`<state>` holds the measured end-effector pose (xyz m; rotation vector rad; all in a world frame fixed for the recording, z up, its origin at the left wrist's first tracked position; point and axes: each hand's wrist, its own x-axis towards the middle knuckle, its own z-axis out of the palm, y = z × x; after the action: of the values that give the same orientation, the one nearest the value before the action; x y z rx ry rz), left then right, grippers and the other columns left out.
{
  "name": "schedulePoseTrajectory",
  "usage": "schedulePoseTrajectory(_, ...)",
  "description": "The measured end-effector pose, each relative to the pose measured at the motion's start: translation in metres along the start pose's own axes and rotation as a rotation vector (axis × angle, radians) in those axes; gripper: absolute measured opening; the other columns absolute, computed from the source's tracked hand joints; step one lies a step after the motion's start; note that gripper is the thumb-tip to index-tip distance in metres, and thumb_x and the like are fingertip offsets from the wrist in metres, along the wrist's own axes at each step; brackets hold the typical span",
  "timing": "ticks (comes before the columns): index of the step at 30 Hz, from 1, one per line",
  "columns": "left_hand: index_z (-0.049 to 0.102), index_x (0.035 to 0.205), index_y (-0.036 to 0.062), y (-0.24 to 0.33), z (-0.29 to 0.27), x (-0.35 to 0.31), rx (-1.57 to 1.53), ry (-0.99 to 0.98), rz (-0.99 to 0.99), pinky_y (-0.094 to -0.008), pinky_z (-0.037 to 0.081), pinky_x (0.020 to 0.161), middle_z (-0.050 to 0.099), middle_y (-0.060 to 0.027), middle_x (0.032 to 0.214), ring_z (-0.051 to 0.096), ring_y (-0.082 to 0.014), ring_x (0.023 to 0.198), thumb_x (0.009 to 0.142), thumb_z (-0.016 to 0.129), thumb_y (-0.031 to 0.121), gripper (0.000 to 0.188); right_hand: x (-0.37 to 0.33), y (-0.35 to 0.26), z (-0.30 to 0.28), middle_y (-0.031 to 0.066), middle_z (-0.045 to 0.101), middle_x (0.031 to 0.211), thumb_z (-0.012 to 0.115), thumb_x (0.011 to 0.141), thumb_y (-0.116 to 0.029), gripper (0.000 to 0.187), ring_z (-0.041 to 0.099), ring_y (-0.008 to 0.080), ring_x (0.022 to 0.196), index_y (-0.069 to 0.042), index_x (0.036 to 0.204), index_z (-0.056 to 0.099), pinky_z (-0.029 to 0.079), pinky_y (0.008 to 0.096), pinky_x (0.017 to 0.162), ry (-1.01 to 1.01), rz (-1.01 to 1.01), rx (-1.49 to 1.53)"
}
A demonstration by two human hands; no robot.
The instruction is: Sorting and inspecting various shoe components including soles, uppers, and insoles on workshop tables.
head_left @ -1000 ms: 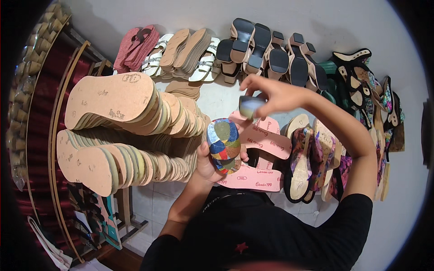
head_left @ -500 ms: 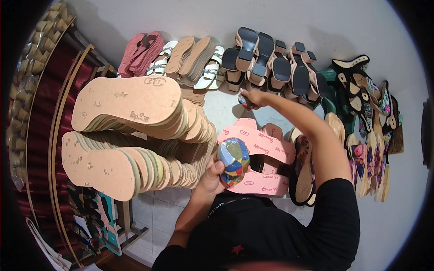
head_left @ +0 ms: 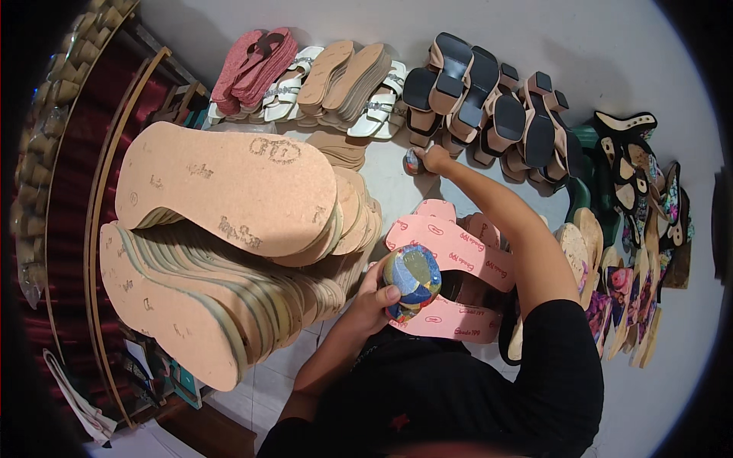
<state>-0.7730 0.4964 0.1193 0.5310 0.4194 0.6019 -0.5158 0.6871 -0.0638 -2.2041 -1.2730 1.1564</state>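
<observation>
My left hand (head_left: 372,304) is wrapped round a rounded bundle (head_left: 413,276) with a blue, green, yellow and red patchwork pattern, thumb pressed on its side. It is held up above the pink printed soles (head_left: 458,248). My right arm reaches forward over the white table (head_left: 382,172). There my right hand (head_left: 437,159) is closed on a small multicoloured piece (head_left: 413,161), low over the tabletop near the black-soled heeled sandals (head_left: 506,118). Its fingers are partly hidden.
Tall stacks of tan insoles (head_left: 229,191) stand at the left. Along the wall lie red soles (head_left: 256,72), white sandals (head_left: 374,111) and brown insoles (head_left: 355,76). Floral sandals (head_left: 618,282) and a green object (head_left: 578,187) are on the right. A wooden frame (head_left: 107,221) stands far left.
The view has shifted, so the insole stacks look larger and the things along the wall sit further right. Both hands keep their holds, with the right still low over the table.
</observation>
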Motion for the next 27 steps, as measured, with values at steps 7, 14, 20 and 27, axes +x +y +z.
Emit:
schedulePoseTrajectory(7,0.033,0.124,-0.0015,0.001,0.004,0.004,-0.001,0.008,0.037,-0.0302,0.045,0.085,0.050,-0.0119,0.110,0.052,-0.0183,0.100,0.072,0.068,0.031,0.071,-0.003,0.008,0.000,0.0219,0.062,0.073,0.046,0.085,-0.047,0.059,0.064,0.0271,0.057,0.011,0.086,0.059,0.052,0.0342,0.049,0.140,-0.018,-0.242)
schedulePoseTrajectory(14,0.026,0.129,0.0021,-0.002,0.010,0.016,0.038,-0.004,0.122,-0.0300,0.047,0.075,0.042,-0.0206,0.125,0.054,-0.0202,0.087,0.088,0.046,0.040,0.059,-0.080,-0.052,-0.074,0.0149,0.059,0.078,0.043,0.087,-0.043,0.056,0.060,0.0187,0.064,0.010,0.103,0.049,0.050,0.0317,0.049,-0.193,-0.068,-0.225)
schedulePoseTrajectory(20,0.032,0.123,0.0065,-0.004,0.012,0.021,-0.138,0.031,0.046,-0.0306,0.050,0.072,0.051,-0.0106,0.106,0.057,-0.0187,0.089,0.091,0.045,0.031,0.043,-0.230,-0.118,-0.123,0.0080,0.055,0.105,0.065,0.071,-0.041,0.063,0.052,0.0152,0.087,-0.011,0.123,0.044,0.045,0.0292,0.068,-0.659,-0.788,0.103)
schedulePoseTrajectory(27,0.040,0.114,0.0012,-0.010,0.024,0.032,0.084,0.109,0.117,-0.0324,0.053,0.063,0.053,-0.0137,0.099,0.059,-0.0202,0.078,0.090,0.040,0.038,0.044,-0.258,-0.097,-0.134,0.0154,0.055,0.101,0.070,0.059,-0.024,0.060,0.055,0.0268,0.094,0.001,0.109,0.049,0.044,0.0357,0.079,-0.195,-1.030,-0.303)
